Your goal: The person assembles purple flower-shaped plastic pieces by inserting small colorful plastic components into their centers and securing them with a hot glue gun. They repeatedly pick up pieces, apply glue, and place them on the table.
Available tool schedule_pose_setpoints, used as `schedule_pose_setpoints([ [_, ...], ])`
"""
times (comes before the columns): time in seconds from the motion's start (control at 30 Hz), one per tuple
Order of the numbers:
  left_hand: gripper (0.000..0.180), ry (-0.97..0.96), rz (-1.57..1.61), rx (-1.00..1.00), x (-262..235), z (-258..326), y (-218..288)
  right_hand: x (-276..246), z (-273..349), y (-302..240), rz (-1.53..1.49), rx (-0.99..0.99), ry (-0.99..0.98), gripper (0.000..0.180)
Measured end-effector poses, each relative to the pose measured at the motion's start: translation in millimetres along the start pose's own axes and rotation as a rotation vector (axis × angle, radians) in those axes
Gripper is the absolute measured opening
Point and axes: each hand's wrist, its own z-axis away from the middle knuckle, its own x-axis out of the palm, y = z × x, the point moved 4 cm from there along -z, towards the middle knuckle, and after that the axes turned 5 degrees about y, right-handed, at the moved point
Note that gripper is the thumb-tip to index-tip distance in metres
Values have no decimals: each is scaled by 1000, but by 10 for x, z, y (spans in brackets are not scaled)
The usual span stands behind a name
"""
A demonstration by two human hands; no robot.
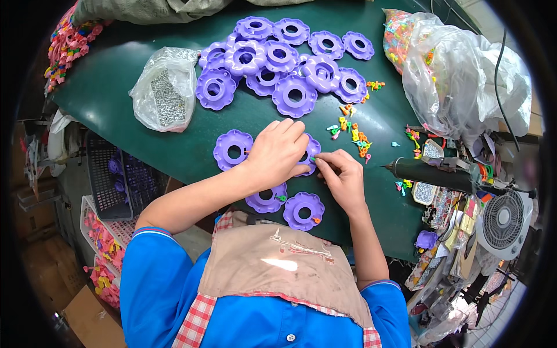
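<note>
My left hand [274, 152] lies curled over a purple flower-shaped plastic ring [314, 147], its fingers and thumb closed on the ring's left side and hiding that part. At the ring's right edge, my right hand [344, 178] pinches a small green plastic piece [313, 159] between thumb and fingertips. Close to my left wrist lies another purple ring [223, 152] with a small orange piece at its hole. Nearer my apron, one ring [259, 204] carries a green piece and another ring [304, 223] an orange one.
Several purple rings [295, 96] are heaped at the back beside a bag of small metal parts [168, 98]. Loose coloured pieces [361, 141] lie to the right. A dark cylindrical tool [426, 174], a large clear bag [447, 75] and a fan [503, 217] stand farther right.
</note>
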Motion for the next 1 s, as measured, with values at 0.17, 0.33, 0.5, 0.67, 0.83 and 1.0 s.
schedule_pose_setpoints([
  [0.17, 49, 25, 16, 34, 31, -5, -39, 11, -66, -30, -137, 106, 55, 9],
  [0.33, 49, -18, 79, 37, 25, 50, 22, -76, -129, 79, -220, 148, 76, 15],
  [0.5, 37, 77, 162, 42, -84, -28, -39, -187, -452, -105, 236, -144, 296, 23],
  [0.67, 42, 211, -97, -39, -208, -491, -672, -46, -610, -74, 369, -235, 217, 23],
  [0.83, 49, 29, -90, 91, -203, -381, -627, -156, -492, 14, 325, -222, 250, 15],
  [1.0, 52, -123, -48, 131, -371, -79, -659, -139, -483, -83, 417, -254, 248, 12],
])
